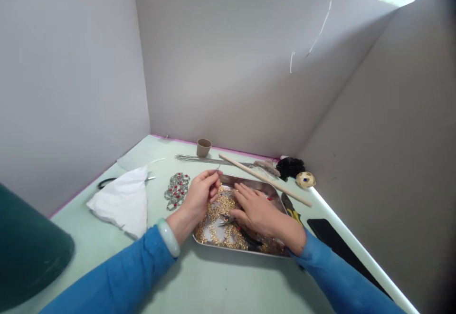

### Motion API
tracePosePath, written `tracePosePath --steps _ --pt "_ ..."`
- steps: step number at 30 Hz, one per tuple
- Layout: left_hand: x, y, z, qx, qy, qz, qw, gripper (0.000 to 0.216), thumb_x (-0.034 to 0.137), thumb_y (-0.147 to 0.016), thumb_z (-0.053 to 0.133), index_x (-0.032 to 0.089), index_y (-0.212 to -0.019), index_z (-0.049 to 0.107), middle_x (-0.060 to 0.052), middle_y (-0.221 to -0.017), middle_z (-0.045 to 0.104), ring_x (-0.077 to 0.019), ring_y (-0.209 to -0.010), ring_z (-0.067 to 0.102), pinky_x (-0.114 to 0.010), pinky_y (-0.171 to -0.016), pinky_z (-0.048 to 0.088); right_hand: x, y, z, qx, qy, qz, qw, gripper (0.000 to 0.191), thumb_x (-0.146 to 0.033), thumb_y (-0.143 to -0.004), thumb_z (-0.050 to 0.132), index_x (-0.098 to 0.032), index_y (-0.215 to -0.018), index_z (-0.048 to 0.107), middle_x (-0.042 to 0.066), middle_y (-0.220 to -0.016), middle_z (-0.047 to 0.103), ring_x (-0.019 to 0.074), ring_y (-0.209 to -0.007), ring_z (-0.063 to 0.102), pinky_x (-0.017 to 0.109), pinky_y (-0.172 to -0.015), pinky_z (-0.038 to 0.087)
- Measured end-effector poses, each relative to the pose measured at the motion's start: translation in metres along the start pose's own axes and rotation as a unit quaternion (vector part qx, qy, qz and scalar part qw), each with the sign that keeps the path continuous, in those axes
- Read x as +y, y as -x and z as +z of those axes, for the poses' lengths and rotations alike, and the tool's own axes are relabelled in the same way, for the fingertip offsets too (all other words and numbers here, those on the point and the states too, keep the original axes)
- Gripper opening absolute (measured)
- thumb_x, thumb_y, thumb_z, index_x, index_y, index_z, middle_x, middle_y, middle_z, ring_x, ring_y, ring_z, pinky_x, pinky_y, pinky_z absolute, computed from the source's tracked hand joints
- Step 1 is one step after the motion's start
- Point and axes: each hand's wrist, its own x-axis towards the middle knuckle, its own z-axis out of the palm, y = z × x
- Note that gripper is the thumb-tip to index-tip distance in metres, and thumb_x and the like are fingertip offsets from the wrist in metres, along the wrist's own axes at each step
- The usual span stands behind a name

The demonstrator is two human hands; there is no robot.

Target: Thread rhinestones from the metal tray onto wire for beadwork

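Note:
My left hand (199,193) is over the left rim of a metal tray (237,249). Its thumb and fingers are pinched on a thin wire (218,166), whose short end sticks up above the fingertips. My right hand (258,209) lies open over the tray, fingers stretched out and palm down. Whether it touches the contents is hard to tell. Gold beads (224,204) are spread across the tray, with a few red ones among them. Pliers with dark handles (252,239) lie on the beads, partly hidden under my right hand.
Left of the tray lies beaded wirework (177,190). A white cloth (123,202) partly covers a black-handled tool (106,182). Behind are a small brown cup (204,147), a wire bundle (187,158) and a wooden stick (265,179). A black phone-like slab (342,245) lies right.

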Motion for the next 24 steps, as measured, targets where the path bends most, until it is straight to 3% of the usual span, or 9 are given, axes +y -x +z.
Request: tracePosePath --steps 4,7,10,13,16,19,21,24 --pt "0.001 0.001 0.002 -0.002 0.024 -0.007 1.0 0.016 0.024 -0.074 0.062 0.013 -0.085 0.057 0.005 -0.056 0.045 -0.0016 -0.039 0.031 -0.016 -0.036 0.021 -0.026 -0.022 0.006 0.012 -0.028 -0.11 0.993 0.072 -0.056 -0.088 0.032 -0.012 -0.143 0.02 0.014 -0.15 0.013 0.0259 -0.137 0.009 0.044 -0.11 0.015" --pt "0.001 0.002 0.003 0.0 0.031 -0.004 1.0 0.015 0.022 -0.073 0.063 0.013 -0.084 0.057 0.004 -0.057 0.045 -0.0016 -0.04 0.033 -0.015 -0.036 0.022 -0.029 -0.031 0.015 -0.01 -0.035 -0.145 0.989 0.076 -0.059 -0.086 0.033 -0.01 -0.143 0.018 0.015 -0.15 0.011 0.0258 -0.138 0.005 0.044 -0.111 0.011" --pt "0.001 0.002 0.002 0.001 0.02 -0.001 1.0 0.016 0.023 -0.072 0.063 0.013 -0.083 0.058 0.004 -0.057 0.047 -0.0015 -0.039 0.032 -0.015 -0.035 0.022 -0.012 -0.02 0.021 -0.027 -0.03 -0.11 0.993 0.079 -0.06 -0.086 0.032 -0.011 -0.144 0.014 0.015 -0.15 0.008 0.0274 -0.138 0.004 0.045 -0.111 0.011" --pt "0.0 0.001 0.0 -0.001 0.007 -0.004 1.0 0.017 0.024 -0.073 0.063 0.013 -0.084 0.058 0.004 -0.057 0.047 -0.0015 -0.038 0.031 -0.016 -0.034 0.021 0.01 0.002 0.02 -0.016 -0.007 -0.026 1.0 0.079 -0.062 -0.085 0.032 -0.012 -0.144 0.018 0.015 -0.15 0.01 0.0306 -0.137 0.005 0.047 -0.109 0.013" --pt "0.0 0.0 -0.001 -0.003 0.001 -0.007 1.0 0.017 0.025 -0.073 0.063 0.013 -0.084 0.058 0.004 -0.057 0.047 -0.0016 -0.038 0.031 -0.016 -0.034 0.02 0.021 0.021 0.013 -0.024 0.005 0.028 0.999 0.078 -0.062 -0.083 0.035 -0.013 -0.142 0.026 0.017 -0.147 0.022 0.0333 -0.135 0.016 0.049 -0.106 0.02" --pt "0.0 0.0 -0.001 -0.005 -0.001 -0.007 1.0 0.017 0.025 -0.074 0.062 0.013 -0.084 0.058 0.004 -0.058 0.046 -0.0017 -0.038 0.03 -0.017 -0.034 0.019 0.014 0.029 0.002 0.007 0.021 0.024 0.999 0.065 -0.055 -0.081 0.046 -0.018 -0.134 0.04 0.016 -0.139 0.037 0.0325 -0.127 0.033 0.046 -0.099 0.029" --pt "0.0 0.0 -0.001 -0.005 0.0 -0.006 1.0 0.016 0.025 -0.074 0.062 0.013 -0.085 0.058 0.004 -0.059 0.046 -0.0016 -0.039 0.031 -0.017 -0.034 0.019 0.006 0.029 -0.004 0.013 0.031 0.026 0.999 0.043 -0.044 -0.079 0.054 -0.02 -0.114 0.056 0.012 -0.118 0.054 0.0278 -0.108 0.048 0.041 -0.088 0.037" --pt "0.0 0.001 0.0 -0.002 0.006 -0.005 1.0 0.017 0.025 -0.074 0.062 0.013 -0.085 0.058 0.004 -0.058 0.046 -0.0016 -0.039 0.031 -0.017 -0.035 0.019 -0.003 0.026 -0.003 0.015 0.047 0.05 0.998 0.015 -0.028 -0.076 0.055 -0.018 -0.086 0.059 0.008 -0.089 0.059 0.0214 -0.084 0.052 0.034 -0.074 0.038"
